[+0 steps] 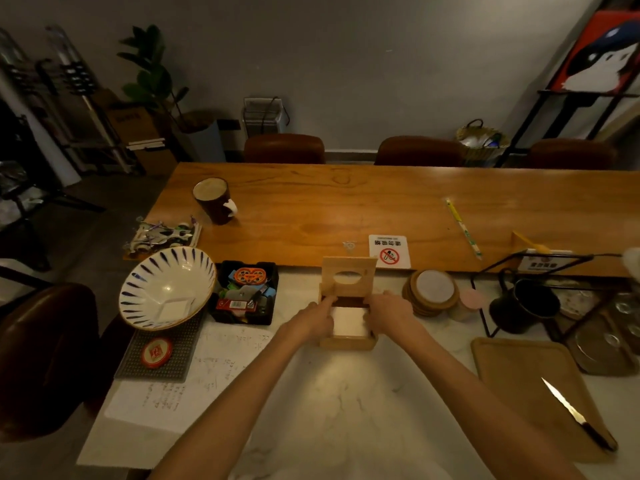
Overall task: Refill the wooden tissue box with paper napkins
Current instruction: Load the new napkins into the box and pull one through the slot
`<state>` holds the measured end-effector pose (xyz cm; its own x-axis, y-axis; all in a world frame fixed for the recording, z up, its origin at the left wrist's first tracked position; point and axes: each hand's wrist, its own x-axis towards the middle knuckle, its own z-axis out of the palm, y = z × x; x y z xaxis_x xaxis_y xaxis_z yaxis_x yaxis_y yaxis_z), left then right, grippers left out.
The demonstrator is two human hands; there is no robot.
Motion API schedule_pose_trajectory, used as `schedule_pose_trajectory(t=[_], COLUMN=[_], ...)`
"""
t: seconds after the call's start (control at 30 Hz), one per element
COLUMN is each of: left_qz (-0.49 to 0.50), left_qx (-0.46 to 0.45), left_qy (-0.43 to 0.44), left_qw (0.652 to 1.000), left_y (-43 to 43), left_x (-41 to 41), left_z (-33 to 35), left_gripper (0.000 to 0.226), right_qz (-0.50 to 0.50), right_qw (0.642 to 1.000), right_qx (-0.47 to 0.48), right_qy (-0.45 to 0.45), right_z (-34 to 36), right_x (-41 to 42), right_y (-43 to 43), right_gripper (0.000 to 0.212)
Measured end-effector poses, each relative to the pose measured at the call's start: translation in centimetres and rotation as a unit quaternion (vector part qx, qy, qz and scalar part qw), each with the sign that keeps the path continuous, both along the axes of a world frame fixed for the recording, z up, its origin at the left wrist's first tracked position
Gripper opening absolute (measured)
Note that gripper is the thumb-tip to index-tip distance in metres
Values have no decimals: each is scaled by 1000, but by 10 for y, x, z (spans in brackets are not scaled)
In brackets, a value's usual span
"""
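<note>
From the head view, the wooden tissue box (347, 337) sits on the pale desk (346, 403) at twelve o'clock from both hands, its lid (349, 277) hinged upright on the far side. The left hand (317, 320) and right hand (389, 315) flank the paper napkins (348, 322) at nine and three o'clock, fingertips pressing the stack's edges inward. Both seem equally near, so the stack should go straight down.

grey wall (346, 64), brown chairs (284, 148) (dim)

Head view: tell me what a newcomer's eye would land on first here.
Dead centre, the left hand and right hand press a white stack of paper napkins into the wooden tissue box, whose lid stands open behind them. To the left, a large white bowl with blue strokes sits tilted. At the near right, a knife lies on a wooden cutting board.
</note>
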<state>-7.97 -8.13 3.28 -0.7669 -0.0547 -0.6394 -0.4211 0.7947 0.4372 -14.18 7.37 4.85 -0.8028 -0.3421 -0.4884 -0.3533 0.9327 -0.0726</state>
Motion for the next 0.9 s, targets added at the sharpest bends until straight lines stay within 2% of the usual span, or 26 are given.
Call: schedule_pose_trajectory(t=[0.1, 0.23, 0.33, 0.43, 0.57, 0.73, 0.9], left_qz=[-61, -57, -41, -32, -42, -66, -53], left_qx=[-44, -30, -24, -24, -66, -117, -101], left_qy=[-75, -108, -127, -161, -132, -57, -50], left_qw=[994, 992, 991, 986, 988, 989, 992], left_y=[-2, -5, -6, -5, -1, 0, 0], left_x=[-17, -23, -28, -34, -34, -29, -24], left_z=[7, 7, 5, 4, -1, -12, -18], left_gripper=[58, 49, 55, 65, 62, 40, 48], right_qz=[2, -22, -21, -9, -7, -17, -17], right_qw=[996, 992, 987, 984, 985, 988, 989], right_qx=[-9, -37, -35, -24, -12, -15, -23], right_qy=[-84, -115, -156, -178, -172, -153, -146], right_z=[-10, -15, -16, -14, -18, -23, -26], right_x=[-4, -5, -7, -11, -13, -14, -11], right_y=[-1, -1, -1, -3, -6, -4, -3], right_gripper=[48, 54, 63, 58, 55, 48, 43])
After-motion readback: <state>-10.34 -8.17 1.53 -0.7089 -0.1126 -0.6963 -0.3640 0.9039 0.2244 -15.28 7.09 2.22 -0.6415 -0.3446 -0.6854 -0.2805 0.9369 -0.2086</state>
